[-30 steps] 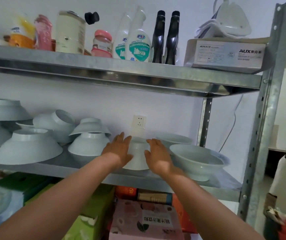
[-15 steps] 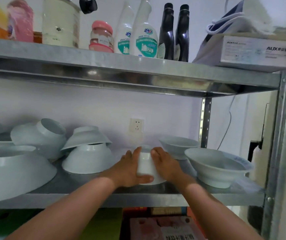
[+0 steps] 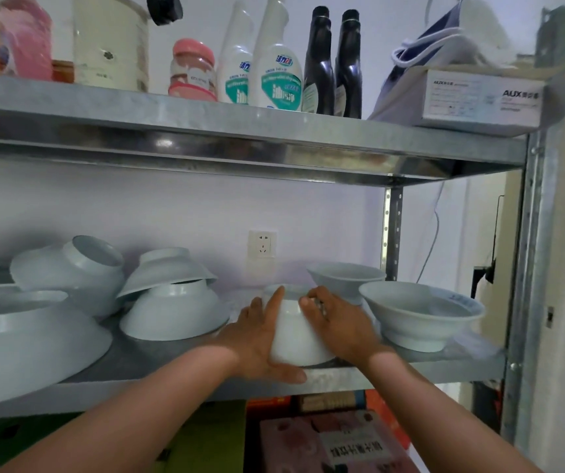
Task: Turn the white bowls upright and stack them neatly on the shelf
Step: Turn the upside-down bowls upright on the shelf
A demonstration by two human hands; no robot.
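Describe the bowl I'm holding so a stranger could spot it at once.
On the metal rack's bowl shelf, below the wall socket, sits a small overturned white bowl. It alone is gripped between the left hand and right hand, with upright bowls to its right and larger overturned ones to its left.

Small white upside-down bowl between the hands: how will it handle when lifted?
The small white upside-down bowl looks rigid and glossy, so probably slippery; left hand and right hand cup its sides. Possibly ceramic, so breakable against the metal shelf. Rim-down, it seems unlikely to roll.
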